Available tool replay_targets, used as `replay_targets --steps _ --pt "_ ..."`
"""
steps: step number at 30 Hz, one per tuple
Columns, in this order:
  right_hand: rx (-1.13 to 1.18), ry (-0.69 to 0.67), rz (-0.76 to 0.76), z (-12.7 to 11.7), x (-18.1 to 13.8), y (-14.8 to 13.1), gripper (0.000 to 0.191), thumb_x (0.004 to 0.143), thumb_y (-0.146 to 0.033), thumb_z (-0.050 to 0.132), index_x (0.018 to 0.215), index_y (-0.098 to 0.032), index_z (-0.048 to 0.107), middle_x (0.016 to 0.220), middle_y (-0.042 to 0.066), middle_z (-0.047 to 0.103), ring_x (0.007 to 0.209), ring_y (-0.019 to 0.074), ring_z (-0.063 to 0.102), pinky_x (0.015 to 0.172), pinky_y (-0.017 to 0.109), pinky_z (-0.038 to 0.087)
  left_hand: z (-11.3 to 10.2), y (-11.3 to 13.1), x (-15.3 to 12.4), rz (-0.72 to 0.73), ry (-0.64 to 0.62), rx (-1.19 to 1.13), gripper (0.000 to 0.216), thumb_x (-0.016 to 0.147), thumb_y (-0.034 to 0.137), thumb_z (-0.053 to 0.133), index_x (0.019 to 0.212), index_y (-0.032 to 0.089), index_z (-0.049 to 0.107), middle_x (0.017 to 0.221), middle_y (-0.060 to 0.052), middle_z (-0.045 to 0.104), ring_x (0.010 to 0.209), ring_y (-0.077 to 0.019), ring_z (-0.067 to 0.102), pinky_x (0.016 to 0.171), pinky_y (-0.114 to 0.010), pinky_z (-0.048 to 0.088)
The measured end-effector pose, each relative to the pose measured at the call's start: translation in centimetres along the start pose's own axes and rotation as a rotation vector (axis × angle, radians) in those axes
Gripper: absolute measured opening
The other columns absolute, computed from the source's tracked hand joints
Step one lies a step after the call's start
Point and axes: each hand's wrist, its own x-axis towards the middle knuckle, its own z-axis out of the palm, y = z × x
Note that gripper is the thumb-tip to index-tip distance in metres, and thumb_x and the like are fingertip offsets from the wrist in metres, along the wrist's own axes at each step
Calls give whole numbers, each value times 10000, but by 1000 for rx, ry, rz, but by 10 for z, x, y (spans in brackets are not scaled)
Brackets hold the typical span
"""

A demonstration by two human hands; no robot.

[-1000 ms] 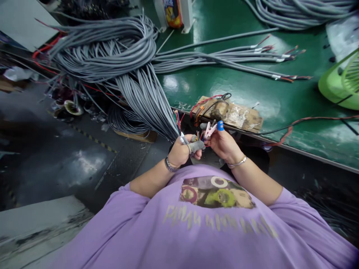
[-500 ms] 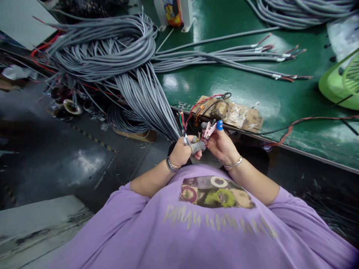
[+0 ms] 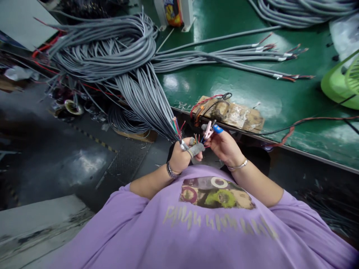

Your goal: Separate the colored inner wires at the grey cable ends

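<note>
My left hand [image 3: 181, 155] is closed around the end of a grey cable [image 3: 184, 145], with grey covers on its thumb and a finger. Thin coloured wires [image 3: 197, 139] stick up past the thumb, and more coloured wire ends [image 3: 177, 128] fan out above the hand. Just to the right, my right hand [image 3: 223, 145] pinches a small pale pink clip [image 3: 208, 130]; a blue cover wraps one of its fingertips. A thin wire runs between the two hands, but whether the clip grips it I cannot tell.
A big bundle of grey cables [image 3: 106, 52] drapes over the left of the green table [image 3: 238, 89]. At the table's edge lies a stained wooden block [image 3: 232, 114] with red and black leads. A green fan [image 3: 340, 80] stands at right. Stripped cable ends [image 3: 269, 56] lie farther back.
My right hand has shifted slightly right, away from the left hand. The coloured wire ends above my left hand now lean more to the left.
</note>
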Motion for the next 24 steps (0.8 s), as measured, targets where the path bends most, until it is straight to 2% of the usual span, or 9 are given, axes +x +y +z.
replay_targets --steps 2,7,13,20,24 --pt "-22 17 -40 -1 0 2 370 739 -552 775 758 -194 682 682 -9 621 594 100 514 558 232 445 4 -2 2 0 17 6 353 761 474 757 670 158 630 551 0 659 444 -96 572 464 -221 493" --pt "-62 83 -128 -5 5 11 463 786 -657 681 773 -194 688 705 4 625 607 105 529 587 249 454 9 -5 6 -8 59 12 357 761 483 753 699 158 619 568 -4 670 453 -103 585 483 -232 521" --pt "55 -6 59 1 11 8 517 690 -726 720 769 -218 668 730 -6 668 543 111 532 535 269 478 10 -10 6 -7 74 30 382 762 507 749 693 160 606 581 -17 683 479 -127 620 504 -257 553" --pt "118 92 32 8 13 6 425 726 -629 756 753 -219 649 706 -25 666 563 100 557 560 243 476 8 -14 5 8 72 52 360 760 473 766 666 158 618 553 -8 669 461 -123 612 493 -251 552" --pt "140 68 34 5 13 12 472 700 -680 743 770 -222 655 746 -20 678 568 99 550 557 244 472 9 -11 5 -5 72 65 374 745 484 773 656 157 613 552 -11 666 468 -120 611 497 -245 542"
